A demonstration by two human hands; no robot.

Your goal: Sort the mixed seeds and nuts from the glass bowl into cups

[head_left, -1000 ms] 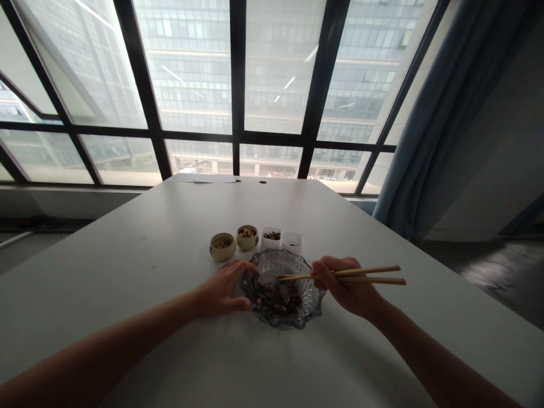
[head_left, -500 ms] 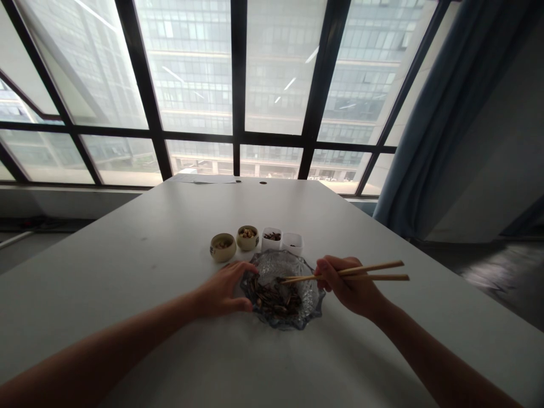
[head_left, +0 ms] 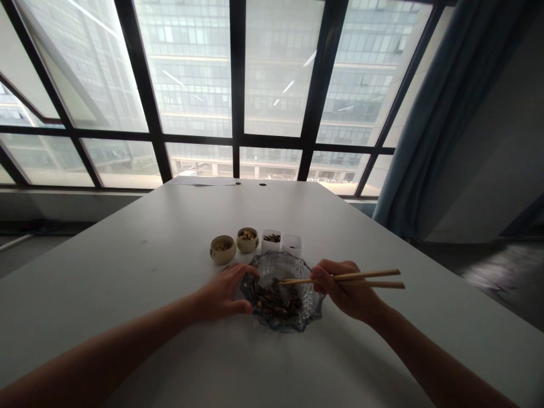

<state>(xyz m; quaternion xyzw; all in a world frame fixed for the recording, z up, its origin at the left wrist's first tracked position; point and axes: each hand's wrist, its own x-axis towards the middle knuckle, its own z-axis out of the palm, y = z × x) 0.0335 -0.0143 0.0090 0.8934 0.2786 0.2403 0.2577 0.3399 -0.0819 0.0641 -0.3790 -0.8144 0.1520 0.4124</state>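
Observation:
A scalloped glass bowl (head_left: 312,309) stands on the white table, with dark, elongated seeds (head_left: 276,303) heaped toward its left and near side. My left hand (head_left: 229,292) grips the bowl's left rim, fingers over the edge and thumb lower against the side. In my right hand (head_left: 346,289) is a pair of wooden chopsticks (head_left: 369,276), held over the right rim. Their tips meet inside the bowl, around or against a small dark piece too small to name. Just behind the bowl, a white plastic cup (head_left: 271,241) holds similar dark pieces.
Beside that cup stands another white cup (head_left: 292,245) with a little in it. Left of them are two beige ceramic pots, one (head_left: 247,242) with pale yellowish pieces, the other (head_left: 223,252) with brownish ones. Paper (head_left: 204,181) lies at the table's far end, below the windows.
My right hand and the chopsticks have shifted slightly left, so the tips sit further left in the bowl. My left hand stays on the rim.

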